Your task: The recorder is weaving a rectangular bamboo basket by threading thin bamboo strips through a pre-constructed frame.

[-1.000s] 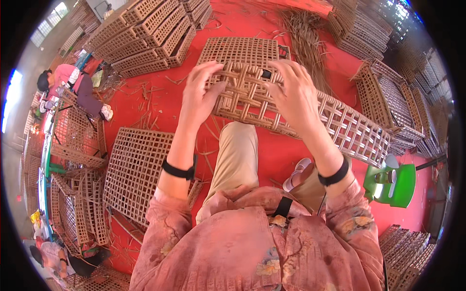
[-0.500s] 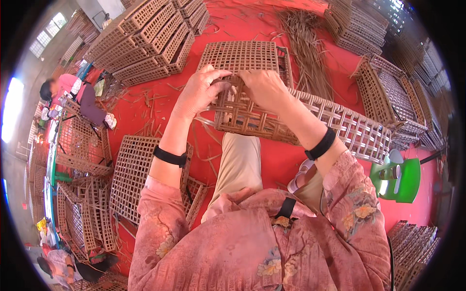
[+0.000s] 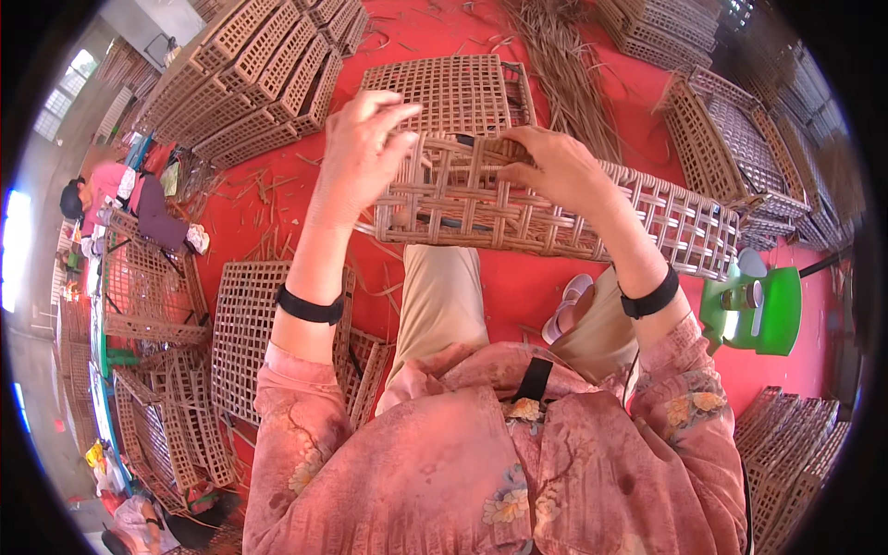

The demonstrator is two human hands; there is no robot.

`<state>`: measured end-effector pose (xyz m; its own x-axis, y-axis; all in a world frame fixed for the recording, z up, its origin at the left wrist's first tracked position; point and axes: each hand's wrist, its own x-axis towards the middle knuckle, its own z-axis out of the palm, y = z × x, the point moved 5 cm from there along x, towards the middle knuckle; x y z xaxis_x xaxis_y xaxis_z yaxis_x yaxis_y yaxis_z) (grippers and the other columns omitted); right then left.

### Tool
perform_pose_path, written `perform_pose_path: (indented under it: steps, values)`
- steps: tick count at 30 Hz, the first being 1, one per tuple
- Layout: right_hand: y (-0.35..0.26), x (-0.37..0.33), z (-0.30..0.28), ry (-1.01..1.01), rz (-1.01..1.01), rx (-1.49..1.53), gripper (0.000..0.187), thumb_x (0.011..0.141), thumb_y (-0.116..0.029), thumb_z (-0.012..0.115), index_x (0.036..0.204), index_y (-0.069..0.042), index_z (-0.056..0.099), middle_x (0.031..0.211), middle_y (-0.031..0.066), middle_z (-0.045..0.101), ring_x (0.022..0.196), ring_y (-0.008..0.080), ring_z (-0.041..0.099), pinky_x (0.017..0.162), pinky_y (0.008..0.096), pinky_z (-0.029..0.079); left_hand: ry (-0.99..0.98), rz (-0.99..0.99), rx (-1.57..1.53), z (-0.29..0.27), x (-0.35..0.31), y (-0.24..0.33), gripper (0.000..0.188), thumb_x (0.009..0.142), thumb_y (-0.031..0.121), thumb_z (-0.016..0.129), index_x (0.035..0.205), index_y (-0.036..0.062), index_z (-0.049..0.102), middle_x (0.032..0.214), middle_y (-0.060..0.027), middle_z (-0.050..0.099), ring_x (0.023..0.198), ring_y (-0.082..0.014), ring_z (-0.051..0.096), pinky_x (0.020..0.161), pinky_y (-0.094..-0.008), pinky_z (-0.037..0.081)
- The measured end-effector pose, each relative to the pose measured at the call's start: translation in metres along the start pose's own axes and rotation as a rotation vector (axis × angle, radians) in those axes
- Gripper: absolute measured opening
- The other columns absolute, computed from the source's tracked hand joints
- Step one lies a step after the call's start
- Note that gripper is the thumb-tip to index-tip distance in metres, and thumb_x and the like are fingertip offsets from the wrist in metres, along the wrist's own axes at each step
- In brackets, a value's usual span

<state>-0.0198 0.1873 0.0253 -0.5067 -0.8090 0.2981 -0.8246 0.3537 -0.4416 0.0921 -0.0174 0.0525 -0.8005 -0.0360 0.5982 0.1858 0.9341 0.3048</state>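
A long woven rattan basket [image 3: 555, 222] with an open lattice side lies across in front of my knees, its far right end tilted toward the lower right. My right hand [image 3: 569, 166] grips its upper rim, with fingers curled over the edge and the thumb against the lattice. My left hand [image 3: 361, 157] is raised by the basket's left corner, its fingers apart and nothing visible in them. Just behind stands another lattice basket [image 3: 435, 88], its flat woven face up, partly covered by the first one and my left hand.
Loose rattan strips [image 3: 564, 74] lie beyond on the red floor [image 3: 305, 199]. Stacked baskets [image 3: 250, 83] rise at the far left, more baskets [image 3: 740, 148] at the right. A green stool [image 3: 777, 314] holding a cup stands right. A person [image 3: 129, 199] sits at the left.
My left hand has lifted off the basket's corner toward the upper left and its fingers have spread. My right hand has shifted right along the rim. The whole view has shifted slightly.
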Motion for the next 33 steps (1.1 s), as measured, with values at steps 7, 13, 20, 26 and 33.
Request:
perform_pose_path:
  steps: [7, 13, 20, 26, 33]
  values:
    - [0.001, 0.0, 0.0, 0.004, -0.103, -0.037, 0.046, 0.088, -0.029, 0.067, 0.122, 0.0, 0.057, 0.106, 0.0211, 0.065, 0.101, 0.0393, 0.062, 0.085, 0.0463, 0.049, -0.272, 0.209, -0.012, 0.041, 0.014, 0.037, 0.043, 0.081, 0.006, 0.067, 0.124, 0.0055, 0.062, 0.116, -0.0112, 0.064, 0.104, -0.0313, 0.062, 0.091, -0.0373, 0.05]
    - [-0.003, 0.004, 0.013, 0.143, -0.148, -0.163, 0.031, 0.087, -0.024, 0.065, 0.106, 0.001, 0.063, 0.093, 0.0221, 0.067, 0.085, 0.0385, 0.067, 0.075, 0.0482, 0.052, -0.295, 0.203, -0.001, 0.047, 0.018, 0.042, 0.042, 0.08, 0.001, 0.065, 0.121, 0.0042, 0.064, 0.111, -0.0113, 0.066, 0.102, -0.0299, 0.064, 0.088, -0.0367, 0.052]
    - [-0.013, 0.042, 0.018, 0.122, -0.16, -0.044, 0.027, 0.092, -0.026, 0.06, 0.089, -0.002, 0.07, 0.075, 0.0227, 0.067, 0.076, 0.0397, 0.068, 0.069, 0.0484, 0.054, -0.245, 0.179, -0.089, 0.024, 0.029, 0.013, 0.028, 0.08, 0.003, 0.066, 0.108, 0.0013, 0.071, 0.101, -0.0108, 0.07, 0.091, -0.0247, 0.068, 0.082, -0.0325, 0.054]
    - [-0.037, 0.075, 0.032, 0.044, -0.117, 0.069, 0.028, 0.094, -0.029, 0.059, 0.096, -0.003, 0.069, 0.082, 0.0205, 0.069, 0.08, 0.0401, 0.066, 0.072, 0.0467, 0.052, -0.352, -0.006, -0.195, -0.004, 0.025, -0.025, 0.029, 0.082, 0.0, 0.063, 0.11, 0.0, 0.07, 0.102, -0.0098, 0.07, 0.094, -0.019, 0.068, 0.085, -0.0285, 0.052]
    - [-0.064, 0.079, 0.058, -0.255, -0.236, 0.283, 0.032, 0.092, -0.028, 0.057, 0.107, -0.002, 0.069, 0.093, 0.0213, 0.069, 0.092, 0.0376, 0.066, 0.08, 0.0438, 0.051, -0.372, -0.001, -0.151, -0.041, 0.001, -0.044, 0.03, 0.078, -0.001, 0.065, 0.108, 0.0029, 0.072, 0.1, -0.0084, 0.07, 0.091, -0.0193, 0.068, 0.082, -0.029, 0.053]
